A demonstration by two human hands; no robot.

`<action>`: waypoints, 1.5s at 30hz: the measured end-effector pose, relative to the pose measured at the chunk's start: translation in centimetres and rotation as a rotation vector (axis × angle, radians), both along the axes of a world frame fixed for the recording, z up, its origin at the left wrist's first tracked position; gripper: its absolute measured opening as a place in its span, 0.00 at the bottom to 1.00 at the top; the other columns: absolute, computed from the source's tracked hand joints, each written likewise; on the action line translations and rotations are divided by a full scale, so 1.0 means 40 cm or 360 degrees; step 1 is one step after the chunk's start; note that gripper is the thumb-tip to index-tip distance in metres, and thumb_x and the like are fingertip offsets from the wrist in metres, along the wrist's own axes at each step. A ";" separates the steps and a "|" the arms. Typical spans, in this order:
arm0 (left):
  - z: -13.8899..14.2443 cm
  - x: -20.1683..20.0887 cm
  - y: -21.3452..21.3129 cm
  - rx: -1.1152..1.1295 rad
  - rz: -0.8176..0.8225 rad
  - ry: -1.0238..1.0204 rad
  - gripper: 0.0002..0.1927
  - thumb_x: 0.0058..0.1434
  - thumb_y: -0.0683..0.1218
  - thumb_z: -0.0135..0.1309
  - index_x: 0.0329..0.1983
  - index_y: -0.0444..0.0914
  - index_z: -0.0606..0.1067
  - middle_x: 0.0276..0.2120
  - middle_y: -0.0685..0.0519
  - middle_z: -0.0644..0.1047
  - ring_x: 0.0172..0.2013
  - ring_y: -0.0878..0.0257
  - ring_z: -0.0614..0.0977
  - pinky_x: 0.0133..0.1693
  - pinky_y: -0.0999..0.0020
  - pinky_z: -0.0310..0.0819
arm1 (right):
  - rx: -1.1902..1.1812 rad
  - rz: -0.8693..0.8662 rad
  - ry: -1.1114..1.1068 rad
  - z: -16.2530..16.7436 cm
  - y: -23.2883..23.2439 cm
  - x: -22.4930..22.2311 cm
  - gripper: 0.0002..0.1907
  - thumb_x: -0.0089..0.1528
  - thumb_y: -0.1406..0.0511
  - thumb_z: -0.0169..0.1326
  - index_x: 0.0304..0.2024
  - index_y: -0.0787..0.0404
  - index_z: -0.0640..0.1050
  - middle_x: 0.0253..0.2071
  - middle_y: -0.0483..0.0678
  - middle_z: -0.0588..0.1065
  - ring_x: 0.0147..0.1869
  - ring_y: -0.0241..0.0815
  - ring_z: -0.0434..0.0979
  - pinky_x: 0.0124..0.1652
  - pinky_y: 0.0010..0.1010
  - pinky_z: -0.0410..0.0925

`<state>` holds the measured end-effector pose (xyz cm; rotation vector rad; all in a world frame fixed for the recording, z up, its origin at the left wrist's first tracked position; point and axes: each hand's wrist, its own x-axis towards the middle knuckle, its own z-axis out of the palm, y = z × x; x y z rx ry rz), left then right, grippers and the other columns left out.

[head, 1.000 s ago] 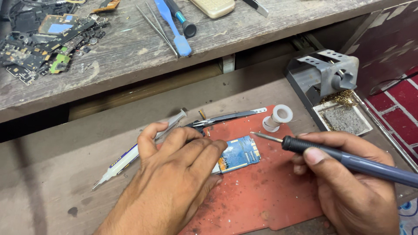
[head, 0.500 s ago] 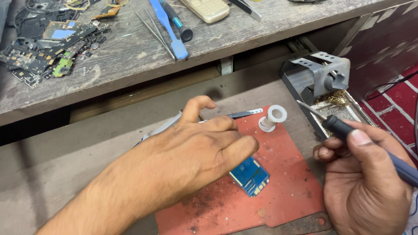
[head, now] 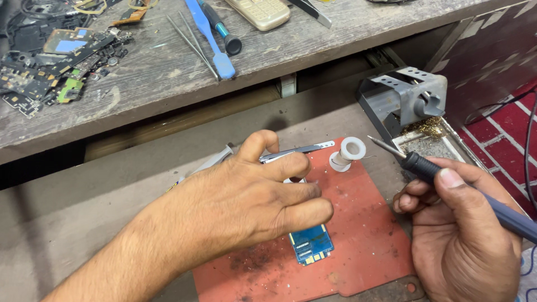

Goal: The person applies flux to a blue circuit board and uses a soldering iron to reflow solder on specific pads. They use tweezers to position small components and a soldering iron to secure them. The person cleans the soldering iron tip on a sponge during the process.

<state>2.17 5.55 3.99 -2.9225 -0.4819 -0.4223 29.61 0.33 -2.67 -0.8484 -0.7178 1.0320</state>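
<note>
My left hand rests over the red mat, thumb and forefinger pinched on thin metal tweezers. Its lower fingers lie across the top of a small blue circuit board, hiding the board's upper half. My right hand is at the mat's right edge and grips a dark soldering iron like a pen. The iron's tip points up-left, just right of a white solder spool, and is off the board.
A grey iron stand with brass wool sits at the right. A syringe lies behind my left hand. The upper wooden shelf carries a blue tool, a screwdriver, a beige keypad phone and scrap boards.
My left hand shifted from pressing on the board to pinching the tweezers. My right hand drew the iron away from the board towards the right, then back a little left.
</note>
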 end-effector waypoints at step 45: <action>0.063 -0.095 -0.069 -0.0466 0.1008 -0.0723 0.10 0.58 0.40 0.56 0.43 0.36 0.79 0.36 0.49 0.81 0.34 0.49 0.83 0.35 0.60 0.75 | -0.0009 0.0333 -0.0622 0.004 -0.008 -0.011 0.16 0.64 0.77 0.52 0.55 0.80 0.76 0.40 0.63 0.79 0.40 0.44 0.81 0.40 0.32 0.75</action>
